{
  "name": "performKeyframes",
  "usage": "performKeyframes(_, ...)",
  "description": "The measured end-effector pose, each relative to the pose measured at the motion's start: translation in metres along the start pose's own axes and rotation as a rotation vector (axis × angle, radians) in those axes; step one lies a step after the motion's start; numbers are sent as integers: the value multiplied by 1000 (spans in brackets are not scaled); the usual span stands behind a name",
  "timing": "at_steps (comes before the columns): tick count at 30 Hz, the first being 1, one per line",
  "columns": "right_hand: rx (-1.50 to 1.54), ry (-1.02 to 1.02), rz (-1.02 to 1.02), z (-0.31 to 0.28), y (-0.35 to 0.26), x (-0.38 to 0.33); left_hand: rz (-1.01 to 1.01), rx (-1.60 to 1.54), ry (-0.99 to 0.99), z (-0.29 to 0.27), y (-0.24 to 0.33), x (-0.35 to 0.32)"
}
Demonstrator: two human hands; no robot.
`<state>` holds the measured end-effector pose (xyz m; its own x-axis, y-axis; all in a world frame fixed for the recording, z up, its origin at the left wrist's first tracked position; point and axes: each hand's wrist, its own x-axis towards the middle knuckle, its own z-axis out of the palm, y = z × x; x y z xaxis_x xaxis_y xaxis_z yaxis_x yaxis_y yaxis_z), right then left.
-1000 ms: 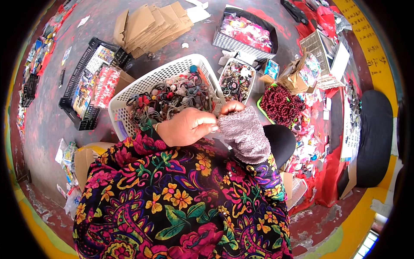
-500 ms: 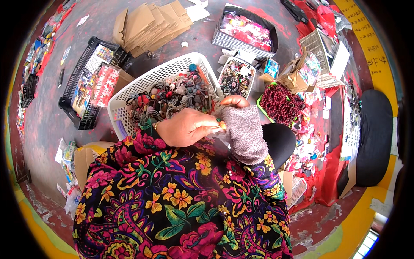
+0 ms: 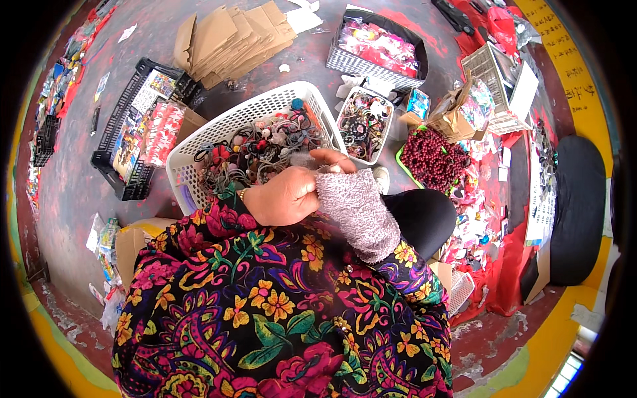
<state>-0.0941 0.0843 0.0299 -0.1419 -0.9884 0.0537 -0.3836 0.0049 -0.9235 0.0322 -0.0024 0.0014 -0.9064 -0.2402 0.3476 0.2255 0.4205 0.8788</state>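
My left hand (image 3: 282,197) is closed, thumb and fingers pressed together over the near right part of a white perforated basket (image 3: 255,106). Hair ties (image 3: 259,149) in many colours fill that basket, some with beads or pompoms. Right up against the left fingertips is my right hand (image 3: 334,160), its fingers curled and partly covered by a fuzzy grey cuff (image 3: 358,209). A pale, see-through scrap (image 3: 302,160), perhaps plastic film, shows beside the right fingers. Whatever the fingertips hold between them is hidden.
Past the basket stand a smaller white basket (image 3: 365,123) of hair ties and a green tray of dark red beads (image 3: 434,159). Flattened cardboard (image 3: 232,40), a black crate (image 3: 123,142) and a patterned box (image 3: 378,50) of packets lie farther out. Loose goods cover the right side.
My right hand and cuff have moved left, over the basket's edge. The left hand has turned slightly; the small orange piece at its fingertips is now out of sight.
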Motion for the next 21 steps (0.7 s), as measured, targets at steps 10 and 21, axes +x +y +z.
performKeyframes(10,-236,-121,-227,-15,2,-3,105,396,-149,-2,-3,-4)
performKeyframes(21,161,82,-9,-31,-6,-9,-395,-430,103,-16,20,-6)
